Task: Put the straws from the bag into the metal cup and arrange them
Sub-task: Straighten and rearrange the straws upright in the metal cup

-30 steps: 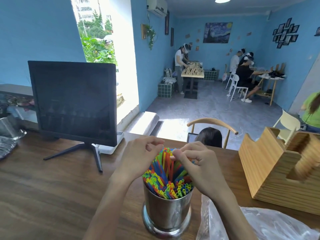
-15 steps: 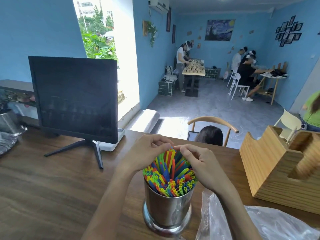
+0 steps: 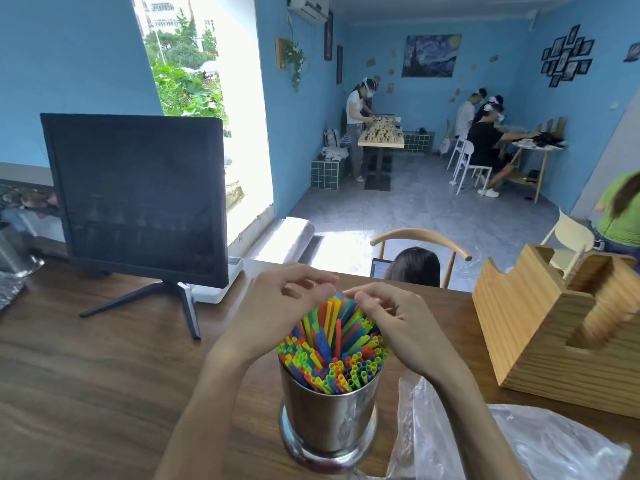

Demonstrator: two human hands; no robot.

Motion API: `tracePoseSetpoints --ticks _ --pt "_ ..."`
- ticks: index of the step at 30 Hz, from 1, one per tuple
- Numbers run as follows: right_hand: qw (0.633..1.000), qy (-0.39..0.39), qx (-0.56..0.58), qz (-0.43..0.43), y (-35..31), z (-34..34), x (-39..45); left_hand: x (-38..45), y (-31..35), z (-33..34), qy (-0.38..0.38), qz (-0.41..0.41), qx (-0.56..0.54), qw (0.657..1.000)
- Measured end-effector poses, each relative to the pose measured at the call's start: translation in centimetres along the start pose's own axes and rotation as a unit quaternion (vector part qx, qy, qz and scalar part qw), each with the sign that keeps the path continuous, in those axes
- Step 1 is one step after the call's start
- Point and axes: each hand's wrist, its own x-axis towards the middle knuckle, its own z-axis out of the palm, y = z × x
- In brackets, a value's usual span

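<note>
While both hands work at the top of the bundle, the straws (image 3: 332, 355) stand packed in the metal cup (image 3: 329, 415), which sits on the wooden counter (image 3: 86, 375) at the lower centre of the frame. They are a mix of green, yellow, blue, orange and red, and they lean toward the upper right, so the far ends rise higher than the near ones.

From the lower left the left hand (image 3: 277, 313) reaches in and lies against the left side of the straws, its fingers curled loosely above the far tips; whether they actually pinch a straw cannot be told. Coming from the lower right, the right hand (image 3: 398, 327) presses on the right side of the bundle, its fingers bent over the upper straw ends and the fingertips near those of the other hand.

Crumpled and clear, the plastic bag (image 3: 519, 441) lies on the counter at the lower right, just beside the cup. At the right edge of the frame stands a wooden holder (image 3: 540, 337), with a dark monitor (image 3: 138, 199) on its stand at the left. Beyond the counter a wooden chair (image 3: 420, 237) shows at centre, and people sit or stand at tables in the blue-walled room at the upper right.
</note>
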Motion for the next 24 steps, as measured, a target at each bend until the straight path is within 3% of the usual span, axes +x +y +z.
tracePoseSetpoints --ticks 3,9,13,15,20,24 --pt "0.999 -0.032 -0.008 0.003 0.0 -0.3 0.0 -0.7 -0.5 -0.5 -0.038 -0.003 0.025 0.999" --pt "0.999 0.008 0.005 -0.033 -0.7 -0.3 -0.2 -1.8 0.5 -0.8 0.01 0.024 0.022 0.999" --pt "0.992 -0.009 0.051 -0.117 -1.6 -0.7 -0.7 -3.2 0.5 -1.6 -0.076 0.051 0.035 0.995" --pt "0.99 -0.037 0.047 -0.127 -1.9 -0.5 -0.8 -3.3 0.1 -1.6 -0.058 0.051 0.037 0.996" --pt "0.991 -0.019 -0.035 -0.13 -1.6 0.2 -0.7 -3.7 -0.1 -1.5 -0.03 0.047 0.037 0.998" --pt "0.994 0.002 0.034 -0.105 -1.5 0.0 -0.5 -4.0 0.1 -1.2 -0.004 0.065 0.088 0.994"
